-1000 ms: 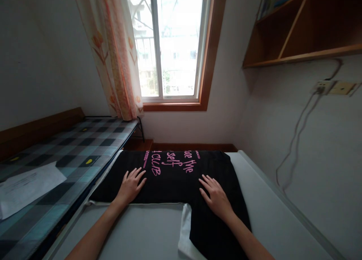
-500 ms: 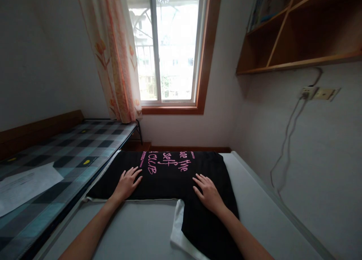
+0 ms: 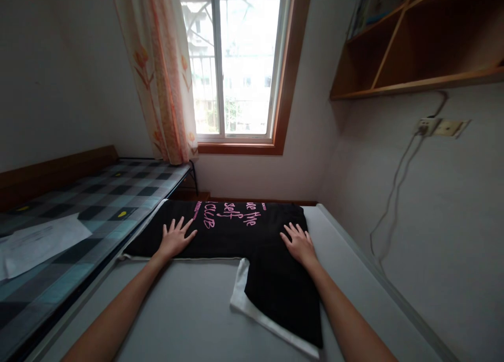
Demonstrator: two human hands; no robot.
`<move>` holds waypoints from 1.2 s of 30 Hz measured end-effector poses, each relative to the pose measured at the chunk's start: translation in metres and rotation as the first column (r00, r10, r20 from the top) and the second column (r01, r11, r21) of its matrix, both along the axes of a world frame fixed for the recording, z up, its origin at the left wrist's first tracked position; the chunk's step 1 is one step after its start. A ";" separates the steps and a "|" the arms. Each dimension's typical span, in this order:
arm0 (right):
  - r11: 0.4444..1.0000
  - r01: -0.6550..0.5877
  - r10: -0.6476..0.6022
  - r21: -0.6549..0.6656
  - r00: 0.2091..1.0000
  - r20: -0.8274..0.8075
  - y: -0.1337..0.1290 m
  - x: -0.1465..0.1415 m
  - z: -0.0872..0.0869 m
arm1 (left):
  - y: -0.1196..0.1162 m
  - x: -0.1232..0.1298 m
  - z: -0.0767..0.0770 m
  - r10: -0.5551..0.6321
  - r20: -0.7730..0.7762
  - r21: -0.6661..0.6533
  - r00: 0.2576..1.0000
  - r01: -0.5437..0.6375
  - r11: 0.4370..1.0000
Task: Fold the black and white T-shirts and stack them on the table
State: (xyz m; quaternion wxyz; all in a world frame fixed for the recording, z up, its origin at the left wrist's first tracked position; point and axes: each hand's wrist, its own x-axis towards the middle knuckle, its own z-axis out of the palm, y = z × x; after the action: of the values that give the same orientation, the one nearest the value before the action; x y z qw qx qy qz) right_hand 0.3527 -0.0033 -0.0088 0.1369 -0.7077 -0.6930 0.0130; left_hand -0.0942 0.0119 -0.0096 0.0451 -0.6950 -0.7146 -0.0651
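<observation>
A black T-shirt with pink lettering lies flat on a white tabletop, its far part reaching the table's far edge. One sleeve points toward me, and a white layer shows along its edge and along the near side of the shirt. My left hand rests on the shirt's left part, fingers spread. On the right part, by the shirt's right edge, my right hand lies with its fingers apart. Neither hand grasps the cloth.
To the left stands a bed with a checked mattress, and paper sheets lie on it. A curtain hangs beside the window. Wooden shelves and a socket with a cable are on the right wall.
My right hand has slid right and farther away, toward the shirt's right edge. My left hand's fingers have spread wider. The sleeve's end now shows beside my right forearm. The view has shifted slightly.
</observation>
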 end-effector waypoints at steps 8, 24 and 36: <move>1.000 -0.024 0.023 0.016 0.999 0.040 -0.004 -0.001 0.002 | 0.002 0.001 0.004 0.022 0.045 -0.020 0.999 -0.021 1.000; 0.997 -0.068 0.070 -0.035 0.995 0.074 -0.026 0.003 0.000 | -0.018 0.002 0.004 0.009 0.001 -0.002 1.000 -0.009 1.000; 0.998 -0.058 0.060 -0.032 0.996 0.072 -0.045 0.002 0.000 | -0.040 0.001 0.006 0.006 -0.004 0.001 1.000 -0.006 1.000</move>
State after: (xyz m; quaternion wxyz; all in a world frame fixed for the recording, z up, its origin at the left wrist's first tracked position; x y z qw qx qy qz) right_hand 0.3547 -0.0484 -0.0088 0.1006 -0.6891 -0.7177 0.0017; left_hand -0.0937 -0.0280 -0.0039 0.0471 -0.6931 -0.7164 -0.0640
